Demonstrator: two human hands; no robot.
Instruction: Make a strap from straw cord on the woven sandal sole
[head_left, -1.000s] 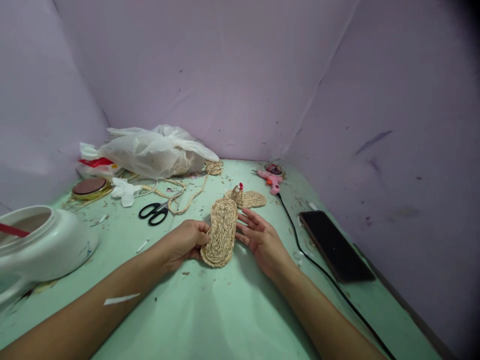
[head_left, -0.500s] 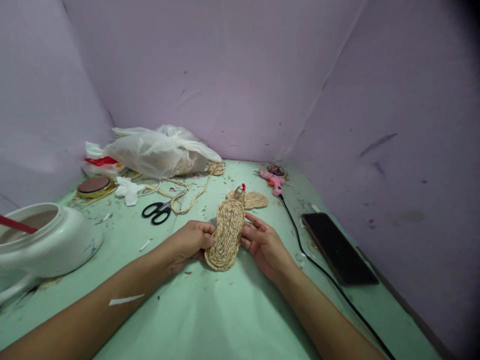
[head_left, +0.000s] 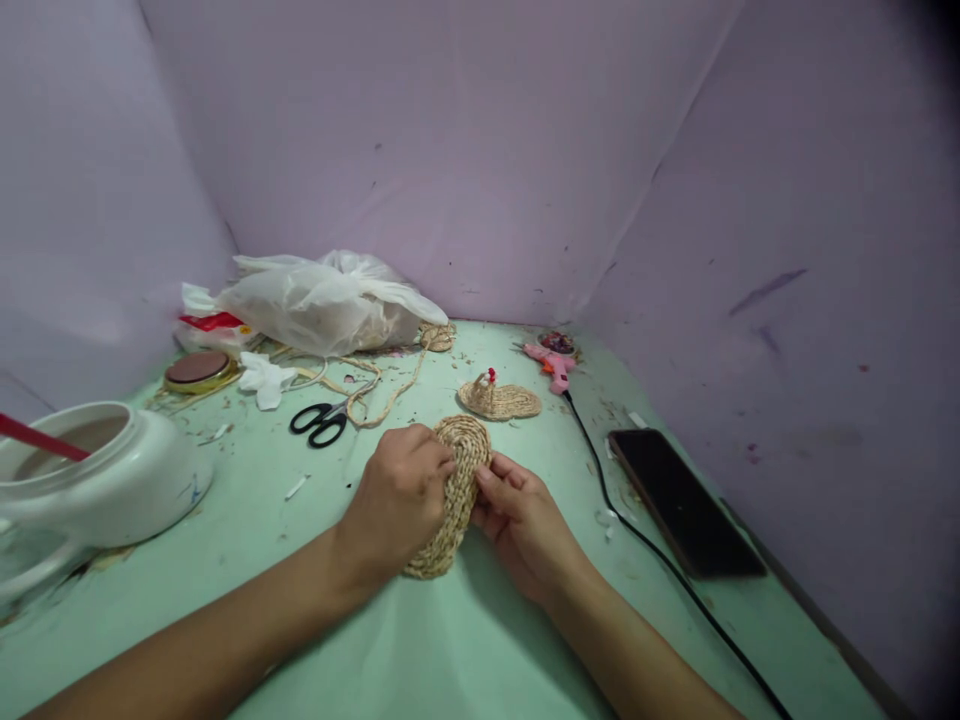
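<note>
A sole-shaped piece of coiled, braided straw (head_left: 459,500) is held tilted above the green table. My right hand (head_left: 517,510) pinches its right edge between thumb and fingers. Across its left side lies my left hand (head_left: 401,495), back upward, with curled fingers pressed on the braid; the fingertips are partly hidden. Just beyond the piece rests a small straw slipper (head_left: 510,402) with an upright strap and a red and white decoration on it.
Black-handled scissors (head_left: 319,424) and a braided straw cord (head_left: 390,408) lie left of centre. Behind them sits a white plastic bag (head_left: 330,305). A pink glue gun (head_left: 553,368), its black cable and a phone (head_left: 684,503) are on the right. A white pot (head_left: 142,475) stands left.
My left hand has moved from the piece's lower left edge up over its face. The straw piece has shifted slightly towards me, exposing more of the slipper behind.
</note>
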